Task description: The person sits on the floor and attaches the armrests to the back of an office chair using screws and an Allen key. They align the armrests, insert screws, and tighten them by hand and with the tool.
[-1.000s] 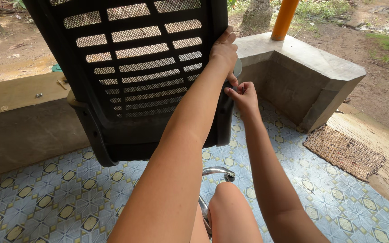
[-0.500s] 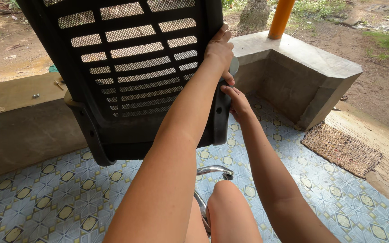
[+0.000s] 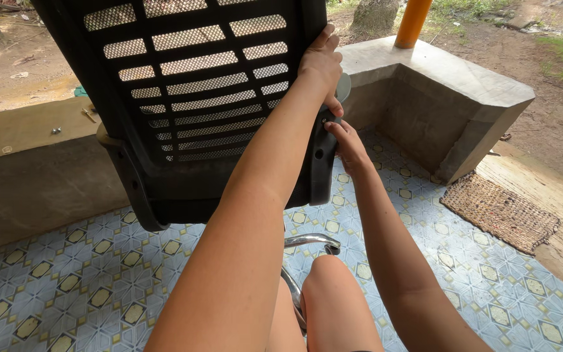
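My left hand (image 3: 321, 65) grips the black mesh chair back (image 3: 190, 98) by its right edge, fingers closed around it to steady it upright, while my right hand (image 3: 348, 146) pinches something small at the frame's side.

Both forearms bare, no sleeves; left hand (image 3: 321, 64), right hand (image 3: 347, 145) ungloved, ringless; knee bare

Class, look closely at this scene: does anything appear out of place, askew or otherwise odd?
Yes. The black mesh chair back is off any seat, tilted, held by the left hand gripping its edge while the right hand touches its side. A chrome chair part lies below, and small hardware sits on the ledge.
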